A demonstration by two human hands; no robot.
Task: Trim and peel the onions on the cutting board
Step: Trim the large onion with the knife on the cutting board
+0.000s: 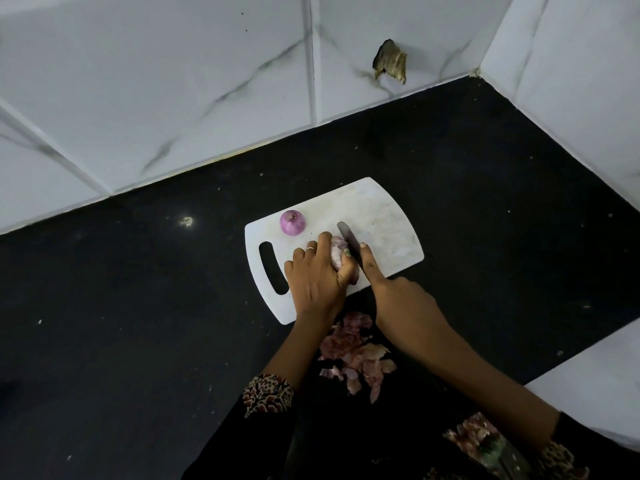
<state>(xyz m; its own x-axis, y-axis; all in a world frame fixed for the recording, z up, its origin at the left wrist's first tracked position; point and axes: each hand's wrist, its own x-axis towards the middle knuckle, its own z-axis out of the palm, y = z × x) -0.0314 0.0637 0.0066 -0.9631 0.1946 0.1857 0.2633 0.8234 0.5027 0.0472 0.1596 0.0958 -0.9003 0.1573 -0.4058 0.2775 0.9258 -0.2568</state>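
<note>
At frame centre on the white cutting board (pixel 381 216), our left hand (pixel 317 271) grips the onion (pixel 337 249); our right hand (pixel 398 299) holds the knife (pixel 349 240), so we trim only its tip.

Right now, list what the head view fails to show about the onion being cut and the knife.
- Held onion: mostly covered by the left hand; how far it is peeled cannot be told.
- Knife: handle hidden inside the right hand; only the blade shows.
- Cut point: blade edge against the onion is too small and dark to judge depth.
- Peels: partly hidden by both forearms.
- Purple onion: underside unseen.
</note>
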